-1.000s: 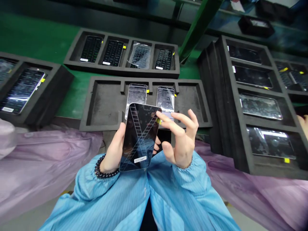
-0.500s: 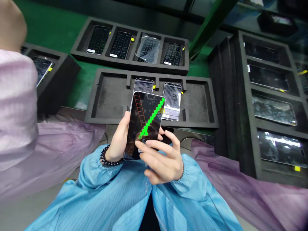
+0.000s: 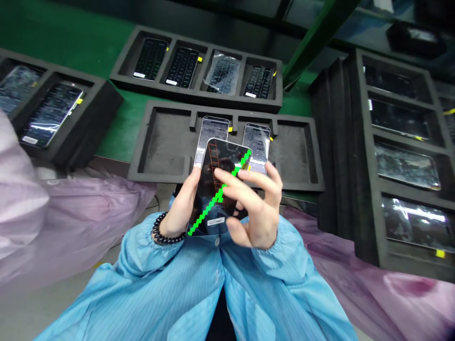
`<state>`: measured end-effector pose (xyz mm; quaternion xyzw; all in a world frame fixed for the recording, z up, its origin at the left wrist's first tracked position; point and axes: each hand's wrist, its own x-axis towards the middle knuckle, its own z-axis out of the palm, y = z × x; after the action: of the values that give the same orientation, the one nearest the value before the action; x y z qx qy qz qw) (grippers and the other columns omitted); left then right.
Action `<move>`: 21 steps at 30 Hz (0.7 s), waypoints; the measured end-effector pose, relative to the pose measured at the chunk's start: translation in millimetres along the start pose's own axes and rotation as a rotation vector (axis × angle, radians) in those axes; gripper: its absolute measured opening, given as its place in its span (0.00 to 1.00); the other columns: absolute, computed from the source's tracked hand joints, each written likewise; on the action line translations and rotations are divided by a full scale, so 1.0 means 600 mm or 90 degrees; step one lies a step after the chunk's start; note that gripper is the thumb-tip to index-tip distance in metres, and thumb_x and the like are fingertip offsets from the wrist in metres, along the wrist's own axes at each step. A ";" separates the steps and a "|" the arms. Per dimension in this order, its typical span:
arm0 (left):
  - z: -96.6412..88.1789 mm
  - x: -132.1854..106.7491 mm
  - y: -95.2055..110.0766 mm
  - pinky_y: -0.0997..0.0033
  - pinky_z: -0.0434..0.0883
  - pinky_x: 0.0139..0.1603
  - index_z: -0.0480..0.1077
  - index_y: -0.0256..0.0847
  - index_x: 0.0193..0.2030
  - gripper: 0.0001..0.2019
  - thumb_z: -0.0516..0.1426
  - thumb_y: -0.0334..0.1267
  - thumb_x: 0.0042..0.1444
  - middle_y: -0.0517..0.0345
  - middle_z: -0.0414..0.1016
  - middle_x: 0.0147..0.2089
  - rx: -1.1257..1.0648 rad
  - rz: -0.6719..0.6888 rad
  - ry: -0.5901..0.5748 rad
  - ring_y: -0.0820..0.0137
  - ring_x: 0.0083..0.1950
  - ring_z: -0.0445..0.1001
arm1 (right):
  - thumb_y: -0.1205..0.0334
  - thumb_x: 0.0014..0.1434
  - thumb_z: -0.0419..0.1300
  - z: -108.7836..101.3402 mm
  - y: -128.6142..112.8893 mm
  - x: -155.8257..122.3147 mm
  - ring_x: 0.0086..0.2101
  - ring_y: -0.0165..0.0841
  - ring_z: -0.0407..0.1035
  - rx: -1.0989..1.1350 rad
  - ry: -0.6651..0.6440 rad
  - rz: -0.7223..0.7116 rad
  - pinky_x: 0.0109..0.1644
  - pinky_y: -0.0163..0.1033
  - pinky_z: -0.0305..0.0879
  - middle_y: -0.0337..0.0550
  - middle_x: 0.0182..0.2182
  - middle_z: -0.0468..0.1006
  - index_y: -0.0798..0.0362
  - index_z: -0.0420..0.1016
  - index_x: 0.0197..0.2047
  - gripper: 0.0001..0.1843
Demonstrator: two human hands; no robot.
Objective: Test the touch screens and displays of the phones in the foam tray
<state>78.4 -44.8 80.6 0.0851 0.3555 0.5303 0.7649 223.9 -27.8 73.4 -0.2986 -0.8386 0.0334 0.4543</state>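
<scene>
My left hand (image 3: 182, 204) grips a smartphone (image 3: 203, 192) by its left edge, thumb along the side, with some fingertips showing at the right edge. Its dark screen carries a green blocky diagonal from upper right to lower left and a red ladder-like grid. A white label sits near the bottom. Over the screen, my right hand (image 3: 256, 206) is open, fingers spread, with a fingertip at the red grid. Beyond the smartphone, two lit phones, one on the left (image 3: 215, 130) and one on the right (image 3: 256, 136), lie in a black foam tray (image 3: 165, 139).
A second foam tray (image 3: 199, 98) with several phones stands behind. Stacked trays with phones rise at the right (image 3: 369, 213), and another tray (image 3: 103, 102) is at the left. A co-worker's pink sleeve (image 3: 19, 189) is close on the left; a green post (image 3: 316, 38) stands behind.
My right hand has moved up the screen from its lower part to the red grid. The green diagonal now reaches the lower left corner. The sleeve at the left has lowered, uncovering more phones.
</scene>
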 end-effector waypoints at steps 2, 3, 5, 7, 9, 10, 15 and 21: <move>-0.001 0.001 -0.005 0.67 0.60 0.76 0.68 0.41 0.65 0.26 0.50 0.50 0.66 0.59 0.78 0.59 0.017 0.013 0.015 0.68 0.72 0.65 | 0.55 0.72 0.45 -0.001 0.012 0.024 0.57 0.36 0.69 -0.045 -0.003 0.017 0.73 0.55 0.51 0.42 0.52 0.82 0.50 0.68 0.54 0.16; -0.003 0.001 -0.007 0.69 0.58 0.77 0.68 0.41 0.65 0.25 0.51 0.49 0.66 0.60 0.77 0.61 0.035 0.027 0.019 0.69 0.74 0.62 | 0.55 0.72 0.45 0.000 0.016 0.032 0.58 0.37 0.69 -0.056 -0.002 0.014 0.74 0.56 0.50 0.43 0.53 0.82 0.51 0.67 0.55 0.16; -0.008 0.002 -0.009 0.73 0.55 0.78 0.71 0.41 0.63 0.23 0.53 0.47 0.65 0.63 0.76 0.62 0.076 0.057 0.031 0.71 0.76 0.57 | 0.56 0.71 0.46 0.004 0.020 0.043 0.58 0.37 0.68 -0.070 0.001 -0.001 0.74 0.56 0.49 0.44 0.53 0.81 0.51 0.67 0.55 0.15; -0.010 0.003 -0.009 0.75 0.53 0.78 0.72 0.42 0.62 0.22 0.53 0.46 0.65 0.65 0.75 0.62 0.098 0.071 0.045 0.72 0.76 0.56 | 0.55 0.72 0.45 0.008 0.020 0.043 0.58 0.37 0.69 -0.082 0.003 -0.012 0.74 0.55 0.49 0.44 0.53 0.82 0.52 0.67 0.53 0.16; -0.009 0.002 -0.006 0.72 0.54 0.79 0.71 0.41 0.62 0.23 0.51 0.47 0.66 0.64 0.76 0.62 0.089 0.058 0.057 0.70 0.76 0.57 | 0.55 0.72 0.44 0.009 0.018 0.036 0.57 0.37 0.69 -0.087 -0.003 -0.013 0.74 0.55 0.49 0.44 0.53 0.82 0.52 0.68 0.52 0.16; -0.007 0.002 -0.004 0.70 0.55 0.79 0.70 0.41 0.63 0.24 0.49 0.48 0.66 0.62 0.76 0.61 0.073 0.044 0.060 0.69 0.76 0.58 | 0.55 0.72 0.44 0.009 0.016 0.031 0.57 0.37 0.69 -0.087 -0.008 -0.013 0.74 0.55 0.49 0.44 0.52 0.82 0.52 0.68 0.52 0.16; 0.004 0.002 0.009 0.60 0.61 0.76 0.71 0.39 0.62 0.28 0.44 0.53 0.68 0.56 0.79 0.57 -0.014 -0.010 0.041 0.62 0.72 0.65 | 0.56 0.73 0.43 0.001 0.007 0.001 0.55 0.36 0.71 -0.068 -0.054 -0.024 0.75 0.53 0.49 0.43 0.50 0.84 0.52 0.71 0.49 0.18; 0.001 0.006 0.032 0.61 0.70 0.68 0.75 0.36 0.55 0.31 0.41 0.55 0.68 0.53 0.83 0.46 -0.005 -0.011 0.037 0.62 0.61 0.76 | 0.57 0.72 0.44 -0.003 -0.006 -0.027 0.53 0.35 0.72 -0.049 -0.068 -0.037 0.75 0.53 0.48 0.43 0.48 0.85 0.53 0.74 0.47 0.18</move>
<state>65.1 -33.5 89.3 0.0635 0.3760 0.5272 0.7594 230.2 -40.1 63.5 -0.2890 -0.8707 0.0037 0.3979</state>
